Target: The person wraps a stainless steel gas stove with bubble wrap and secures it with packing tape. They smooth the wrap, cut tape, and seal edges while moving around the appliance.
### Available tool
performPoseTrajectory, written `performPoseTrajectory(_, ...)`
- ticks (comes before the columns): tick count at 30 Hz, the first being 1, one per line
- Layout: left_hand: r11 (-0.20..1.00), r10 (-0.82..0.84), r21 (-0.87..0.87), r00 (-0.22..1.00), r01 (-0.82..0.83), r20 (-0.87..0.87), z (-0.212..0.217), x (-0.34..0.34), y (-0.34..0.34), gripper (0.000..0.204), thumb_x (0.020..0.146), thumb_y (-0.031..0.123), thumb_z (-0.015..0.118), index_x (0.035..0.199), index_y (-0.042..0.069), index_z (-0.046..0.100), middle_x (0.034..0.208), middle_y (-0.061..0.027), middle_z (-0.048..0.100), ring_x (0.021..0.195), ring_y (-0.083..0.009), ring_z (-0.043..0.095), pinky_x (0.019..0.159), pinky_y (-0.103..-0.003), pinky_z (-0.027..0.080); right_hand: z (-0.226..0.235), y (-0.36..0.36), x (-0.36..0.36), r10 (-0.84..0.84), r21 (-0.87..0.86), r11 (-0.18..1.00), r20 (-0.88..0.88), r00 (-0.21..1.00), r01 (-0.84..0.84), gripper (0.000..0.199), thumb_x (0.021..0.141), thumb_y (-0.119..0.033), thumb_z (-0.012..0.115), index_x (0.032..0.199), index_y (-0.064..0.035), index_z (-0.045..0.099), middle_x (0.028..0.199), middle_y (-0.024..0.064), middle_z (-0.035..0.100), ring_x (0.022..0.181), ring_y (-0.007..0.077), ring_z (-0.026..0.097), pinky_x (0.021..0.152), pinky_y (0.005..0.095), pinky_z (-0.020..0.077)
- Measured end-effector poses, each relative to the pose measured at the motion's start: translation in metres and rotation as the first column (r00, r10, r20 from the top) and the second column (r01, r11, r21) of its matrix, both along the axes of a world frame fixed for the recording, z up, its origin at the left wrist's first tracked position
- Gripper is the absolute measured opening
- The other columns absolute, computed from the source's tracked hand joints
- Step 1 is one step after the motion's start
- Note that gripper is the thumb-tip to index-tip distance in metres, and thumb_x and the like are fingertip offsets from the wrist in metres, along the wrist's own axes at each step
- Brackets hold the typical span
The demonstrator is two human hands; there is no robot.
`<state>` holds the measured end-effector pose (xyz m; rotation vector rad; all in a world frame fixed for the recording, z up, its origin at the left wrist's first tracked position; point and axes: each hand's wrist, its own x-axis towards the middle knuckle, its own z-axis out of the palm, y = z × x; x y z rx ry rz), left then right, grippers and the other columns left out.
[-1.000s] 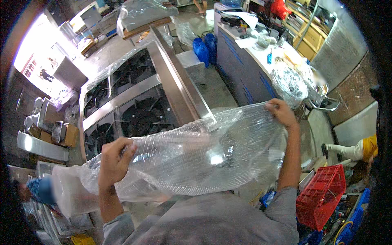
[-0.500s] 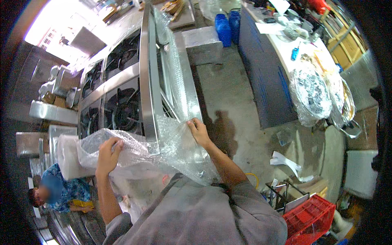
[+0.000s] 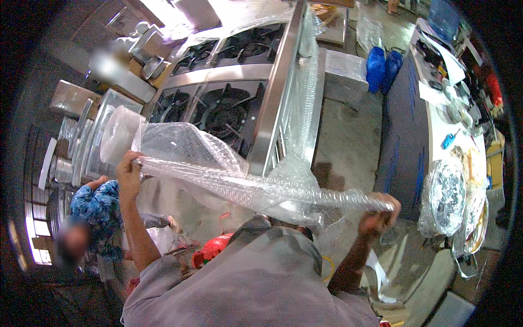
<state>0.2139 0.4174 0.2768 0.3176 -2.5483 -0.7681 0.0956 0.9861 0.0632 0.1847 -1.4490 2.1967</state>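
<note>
A long sheet of bubble wrap [image 3: 234, 184] is stretched between my two hands, in front of a steel gas stove [image 3: 239, 71] with black burner grates. My left hand [image 3: 129, 168] grips its edge beside the bubble wrap roll [image 3: 121, 133], at the stove's near left corner. Out to the right, my right hand [image 3: 378, 215] is closed round the other end, held clear of the stove. More clear wrap covers the stove's right-hand front and part of its near end. Some right-hand fingers are hidden by the wrap.
A co-worker in a blue patterned shirt [image 3: 103, 210] is at the lower left. A dark-sided workbench [image 3: 400, 125] with wrapped items stands right. Blue containers [image 3: 376, 68] and a low steel box [image 3: 346, 70] lie beyond. A red object [image 3: 212, 249] is on the floor near me.
My right hand has swung out to the right, drawing the bubble wrap taut across. My left hand now grips the wrap nearer the roll. The view has turned, and the co-worker has shifted.
</note>
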Motion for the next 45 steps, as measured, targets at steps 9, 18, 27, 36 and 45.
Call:
performPoseTrajectory(9, 0.967, -0.234, -0.191, 0.882, 0.167, -0.409, 0.051, 0.072, -0.016, 0.023, 0.087, 0.023, 0.071, 0.087, 0.001, 0.068, 0.081, -0.0057, 0.061, 0.081, -0.0190, 0.057, 0.081, -0.029, 0.042, 0.132, 0.071, 0.006, 0.907, 0.405, 0.387, -0.332, 0.261, -0.829, 0.016, 0.101, -0.020, 0.047, 0.100, -0.0038, 0.045, 0.072, 0.0110, 0.055, 0.050, 0.0188, 0.051, 0.044, 0.0313, 0.0441)
performPoseTrajectory(18, 0.939, -0.336, -0.132, 0.927, 0.316, -0.168, 0.026, -0.071, 0.047, 0.013, 0.085, 0.014, 0.073, 0.095, 0.006, 0.074, 0.084, -0.0091, 0.068, 0.079, -0.0218, 0.065, 0.071, -0.036, 0.051, 0.025, 0.110, -0.028, -0.579, 0.506, 0.745, 0.168, 0.798, 0.434, 0.035, 0.099, -0.027, 0.053, 0.115, 0.0042, 0.059, 0.112, 0.0166, 0.060, 0.102, 0.0286, 0.058, 0.093, 0.0419, 0.0461)
performPoseTrajectory(27, 0.884, -0.462, -0.010, 0.878, 0.467, 0.127, -0.068, -0.143, 0.064, 0.023, 0.086, 0.026, 0.071, 0.091, 0.003, 0.071, 0.086, -0.0132, 0.070, 0.076, -0.0232, 0.066, 0.070, -0.035, 0.052, -0.208, -0.134, -0.065, 0.213, 0.307, 0.862, 0.503, 0.837, -0.404, 0.031, 0.100, -0.023, 0.050, 0.115, -0.0005, 0.067, 0.106, 0.0119, 0.068, 0.096, 0.0209, 0.062, 0.086, 0.0356, 0.0489)
performPoseTrajectory(36, 0.929, -0.365, 0.090, 0.845, 0.359, 0.392, -0.063, -0.114, 0.046, 0.020, 0.085, 0.014, 0.067, 0.095, -0.003, 0.065, 0.089, -0.0088, 0.067, 0.083, -0.0194, 0.062, 0.080, -0.032, 0.048, -0.173, -0.193, -0.056, 0.266, 0.183, 0.826, 0.707, 0.655, -0.533, 0.039, 0.101, -0.034, 0.053, 0.094, 0.0025, 0.063, 0.077, 0.0081, 0.061, 0.075, 0.0152, 0.051, 0.071, 0.0338, 0.0448)
performPoseTrajectory(45, 0.957, -0.222, 0.229, 0.959, 0.179, 0.176, -0.016, -0.100, 0.015, 0.016, 0.084, 0.007, 0.070, 0.098, 0.002, 0.065, 0.091, -0.0006, 0.062, 0.088, -0.0110, 0.057, 0.083, -0.026, 0.046, -0.154, -0.113, -0.030, -0.092, 0.060, 0.996, 0.631, 0.770, 0.070, 0.032, 0.103, -0.030, 0.049, 0.100, -0.0021, 0.064, 0.090, 0.0064, 0.064, 0.083, 0.0173, 0.056, 0.076, 0.0346, 0.0473)
